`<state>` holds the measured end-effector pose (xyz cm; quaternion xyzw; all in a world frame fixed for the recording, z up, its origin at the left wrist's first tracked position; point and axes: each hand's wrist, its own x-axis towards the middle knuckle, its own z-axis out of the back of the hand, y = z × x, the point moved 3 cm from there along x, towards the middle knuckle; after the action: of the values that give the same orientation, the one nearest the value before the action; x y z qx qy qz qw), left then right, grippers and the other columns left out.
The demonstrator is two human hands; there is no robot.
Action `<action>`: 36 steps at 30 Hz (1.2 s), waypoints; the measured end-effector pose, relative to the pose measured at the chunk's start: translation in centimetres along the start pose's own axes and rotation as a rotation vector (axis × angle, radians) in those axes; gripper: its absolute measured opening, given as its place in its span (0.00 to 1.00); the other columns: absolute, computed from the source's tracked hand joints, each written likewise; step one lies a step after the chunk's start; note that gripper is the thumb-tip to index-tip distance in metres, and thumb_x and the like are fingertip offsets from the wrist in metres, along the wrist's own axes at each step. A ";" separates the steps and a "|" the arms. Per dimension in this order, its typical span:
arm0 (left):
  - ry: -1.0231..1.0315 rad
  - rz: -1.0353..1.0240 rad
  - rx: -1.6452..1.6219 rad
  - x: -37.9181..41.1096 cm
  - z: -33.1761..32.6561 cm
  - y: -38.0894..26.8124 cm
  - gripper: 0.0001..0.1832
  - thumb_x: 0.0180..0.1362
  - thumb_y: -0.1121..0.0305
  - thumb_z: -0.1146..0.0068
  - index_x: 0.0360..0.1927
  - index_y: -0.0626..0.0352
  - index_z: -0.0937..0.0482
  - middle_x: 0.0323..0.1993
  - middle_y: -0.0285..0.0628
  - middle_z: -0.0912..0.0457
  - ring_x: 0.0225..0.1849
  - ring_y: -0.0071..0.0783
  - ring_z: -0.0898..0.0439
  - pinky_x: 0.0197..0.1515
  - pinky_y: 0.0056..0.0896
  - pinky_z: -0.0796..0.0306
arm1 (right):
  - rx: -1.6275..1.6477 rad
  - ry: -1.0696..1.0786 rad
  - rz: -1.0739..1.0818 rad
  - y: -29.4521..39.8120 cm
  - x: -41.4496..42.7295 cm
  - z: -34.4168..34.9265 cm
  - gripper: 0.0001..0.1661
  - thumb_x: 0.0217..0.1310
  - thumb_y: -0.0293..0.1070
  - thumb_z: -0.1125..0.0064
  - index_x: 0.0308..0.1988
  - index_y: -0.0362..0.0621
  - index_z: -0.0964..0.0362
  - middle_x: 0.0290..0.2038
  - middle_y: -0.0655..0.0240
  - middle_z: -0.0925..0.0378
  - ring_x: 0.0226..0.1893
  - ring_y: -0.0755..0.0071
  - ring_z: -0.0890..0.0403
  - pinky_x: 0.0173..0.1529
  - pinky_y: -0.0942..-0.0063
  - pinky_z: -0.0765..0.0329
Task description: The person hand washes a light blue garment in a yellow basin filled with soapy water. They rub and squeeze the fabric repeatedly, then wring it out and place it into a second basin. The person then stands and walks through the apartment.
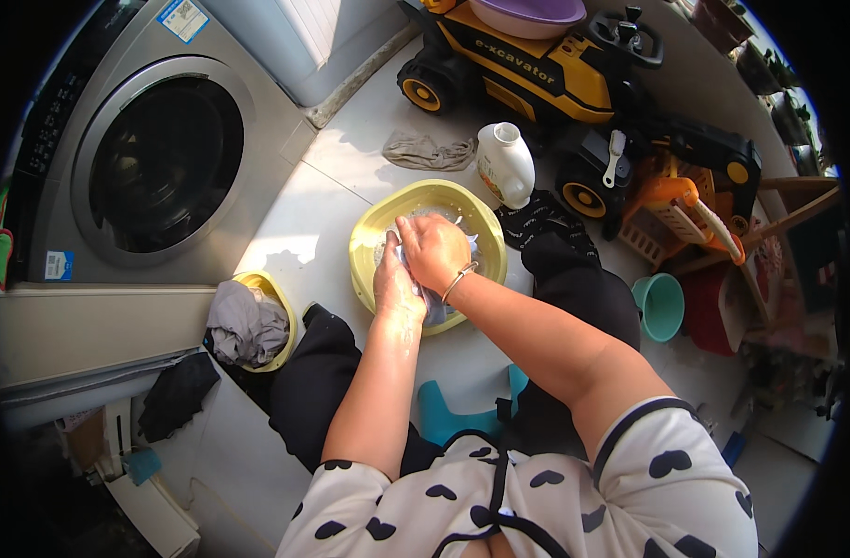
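Note:
A pale yellow plastic basin (361, 259) with sudsy water stands on the tiled floor between my feet. Over it, my left hand (396, 282) grips a wet light blue-grey cloth (433, 310) from the left side. My right hand (435, 251), with a metal bangle at the wrist, presses onto the same cloth from above. Most of the cloth is hidden by the hands, and part of it hangs down into the basin. Just beyond the basin is an uncapped white detergent bottle (506, 165). A wrung greyish-brown cloth (428, 151) lies on the floor beside it.
A front-loading washing machine (167, 164) is at the left. Grey laundry (249, 324) fills a second yellow basin (285, 349). A yellow-black ride-on toy excavator (522, 63) carries a white brush (614, 159) and a purple basin (536, 17). A green bucket (659, 307) stands at the right.

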<state>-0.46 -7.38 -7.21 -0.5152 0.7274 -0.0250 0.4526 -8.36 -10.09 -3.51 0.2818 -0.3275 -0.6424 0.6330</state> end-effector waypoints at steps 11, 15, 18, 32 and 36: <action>-0.038 -0.114 0.007 -3.7 -2.4 -3.7 0.26 0.65 0.48 0.56 0.51 0.63 0.31 0.46 0.43 0.23 0.49 0.37 0.23 0.50 0.40 0.28 | 0.191 0.037 -0.159 -0.7 0.2 1.3 0.23 0.64 0.49 0.52 0.29 0.39 0.26 0.27 0.49 0.24 0.31 0.45 0.24 0.38 0.59 0.27; 0.155 -0.186 0.079 -4.7 -2.2 -7.5 0.26 0.65 0.45 0.57 0.47 0.62 0.30 0.43 0.42 0.23 0.46 0.36 0.22 0.50 0.38 0.28 | 0.602 0.354 -0.287 -2.6 0.8 2.2 0.37 0.57 0.61 0.47 0.44 0.34 0.26 0.40 0.51 0.21 0.42 0.57 0.21 0.48 0.69 0.27; 0.309 -0.188 0.172 -6.0 -2.8 -8.9 0.23 0.64 0.48 0.54 0.46 0.61 0.29 0.41 0.41 0.23 0.45 0.32 0.22 0.49 0.33 0.28 | 0.499 0.683 -0.108 -0.1 -0.8 3.7 0.42 0.52 0.59 0.37 0.53 0.33 0.32 0.48 0.58 0.26 0.50 0.70 0.27 0.56 0.73 0.32; 0.300 -0.267 0.856 -7.8 0.5 -13.3 0.21 0.52 0.77 0.41 0.51 0.66 0.30 0.42 0.41 0.23 0.44 0.26 0.24 0.50 0.28 0.31 | 1.485 0.133 -0.531 -2.2 1.9 9.6 0.13 0.65 0.44 0.47 0.37 0.47 0.27 0.33 0.73 0.24 0.35 0.78 0.25 0.43 0.79 0.28; 0.319 -0.257 0.495 -7.7 1.2 -14.3 0.18 0.55 0.77 0.43 0.49 0.64 0.31 0.44 0.42 0.24 0.47 0.29 0.24 0.53 0.31 0.32 | 1.501 0.133 -0.568 -2.0 1.7 9.7 0.13 0.65 0.43 0.48 0.41 0.45 0.27 0.38 0.70 0.22 0.40 0.74 0.24 0.49 0.74 0.29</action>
<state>11.19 -7.58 4.12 -0.4668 0.6899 -0.3386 0.4376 -17.22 -11.24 1.14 0.7421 -0.5493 -0.3694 0.1055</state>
